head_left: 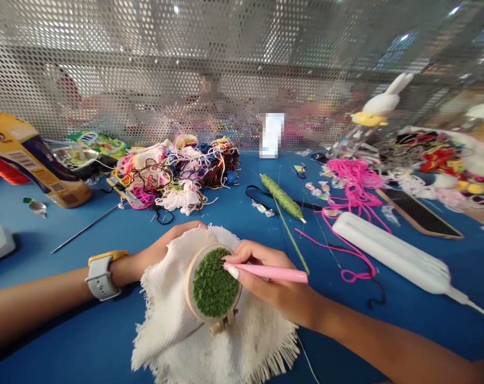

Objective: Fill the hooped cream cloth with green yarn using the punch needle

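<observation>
A small embroidery hoop (190, 298) is clamped on white fringed cloth (173, 314), with dense green yarn loops (212, 290) filling its circle. My left hand (173, 237), with a watch on the wrist, holds the hoop tilted up from behind; the cloth hides its fingers. Pinched in my right hand (266, 282) is a pink punch needle (274, 272), its tip at the upper right of the green loops. A strand of green yarn runs from a wound green yarn bobbin (282, 196) on the table to the handle's back end.
Behind the hoop lies a tangled yarn heap (181, 170). A bottle (45, 160) stands at left, near a long metal rod (87, 228). To the right are pink yarn (356, 178), a white corded device (391, 253) and a phone (420, 212). A perforated metal panel (145, 69) borders the blue table.
</observation>
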{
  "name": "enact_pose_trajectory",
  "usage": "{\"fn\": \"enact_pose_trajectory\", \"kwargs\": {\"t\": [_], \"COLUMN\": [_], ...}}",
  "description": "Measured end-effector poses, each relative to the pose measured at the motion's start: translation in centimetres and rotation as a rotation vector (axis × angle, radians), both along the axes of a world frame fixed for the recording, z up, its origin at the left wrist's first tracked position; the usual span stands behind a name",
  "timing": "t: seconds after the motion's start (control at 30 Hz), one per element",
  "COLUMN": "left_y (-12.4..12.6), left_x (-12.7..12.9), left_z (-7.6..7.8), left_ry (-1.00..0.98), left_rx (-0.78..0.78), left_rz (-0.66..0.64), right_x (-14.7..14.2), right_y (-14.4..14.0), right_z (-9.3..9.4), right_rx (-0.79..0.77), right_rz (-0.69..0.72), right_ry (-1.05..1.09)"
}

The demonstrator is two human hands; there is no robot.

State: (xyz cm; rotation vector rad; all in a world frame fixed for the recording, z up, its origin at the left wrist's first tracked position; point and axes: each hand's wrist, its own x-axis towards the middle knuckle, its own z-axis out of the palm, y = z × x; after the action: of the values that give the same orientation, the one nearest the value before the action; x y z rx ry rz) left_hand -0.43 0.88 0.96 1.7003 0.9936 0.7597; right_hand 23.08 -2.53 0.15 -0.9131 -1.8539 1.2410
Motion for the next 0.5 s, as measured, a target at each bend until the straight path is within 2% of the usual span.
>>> {"fn": "enact_pose_trajectory", "kwargs": {"t": [0.07,0.13,0.27,0.4,0.5], "left_y": [-0.17,-0.30,-0.46,-0.75,-0.84], "left_x": [-0.11,-0.15,-0.13,-0.13,-0.08], "left_z": [-0.38,-0.60,-0.52,-0.31,-0.68], "left_ry": [-0.148,-0.251,-0.245,-0.238,-0.279], "left_rx": [-0.186,-0.280,-0.277,-0.276,-0.312], "left_rz": [-0.122,-0.173,-0.209,-0.192,-0.192], "right_x": [-0.03,-0.08,-0.22,-0.30,-0.31], "right_y": [0.00,-0.03,-0.11,-0.13,-0.19], "right_z": [-0.09,-0.08,0.04,-0.02,-0.12], "right_rx": [-0.005,-0.007,0.017,0.045,0.051], "right_rz": [0.004,0.008,0.016,0.018,0.015], "right_ry": [-0.001,-0.006,-0.034,-0.042,-0.047]}}
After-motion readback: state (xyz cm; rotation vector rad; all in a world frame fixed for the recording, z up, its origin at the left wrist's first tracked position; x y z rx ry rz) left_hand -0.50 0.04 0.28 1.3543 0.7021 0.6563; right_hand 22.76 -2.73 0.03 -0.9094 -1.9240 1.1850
